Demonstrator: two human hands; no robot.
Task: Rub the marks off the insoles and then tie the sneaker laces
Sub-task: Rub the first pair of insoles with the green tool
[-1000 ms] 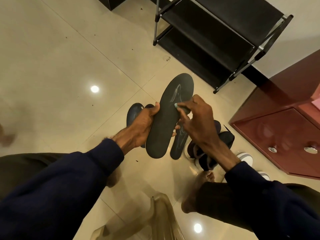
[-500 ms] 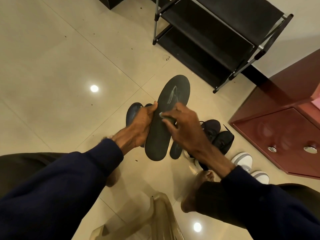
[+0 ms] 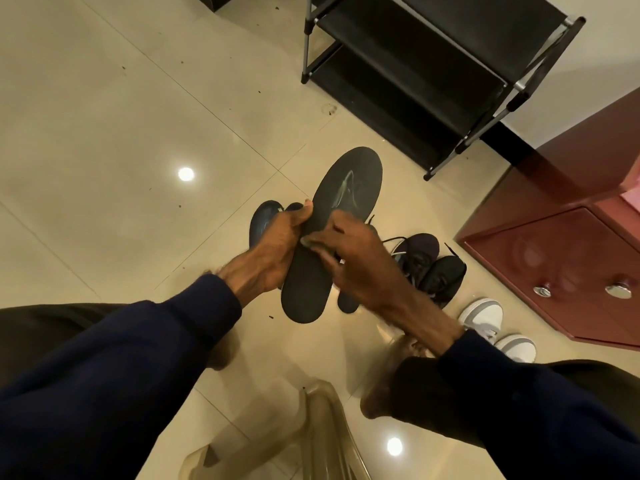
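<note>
A dark insole with pale marks near its toe end is held up over the floor. My left hand grips its left edge, thumb on top. My right hand pinches a small pale eraser and presses it on the insole's middle. A second dark insole shows just below my right hand, mostly hidden. Black sneakers with loose laces sit on the floor to the right. A dark blue shoe lies behind my left hand.
A black shoe rack stands at the back. A dark red cabinet with round knobs is at the right. White sneakers lie near it. My bare feet rest on the glossy tile floor, and a clear plastic stool edge is below.
My right hand has slid the eraser down the insole, from near the marks at the toe end toward the middle and my left thumb. The left hand has kept its grip.
</note>
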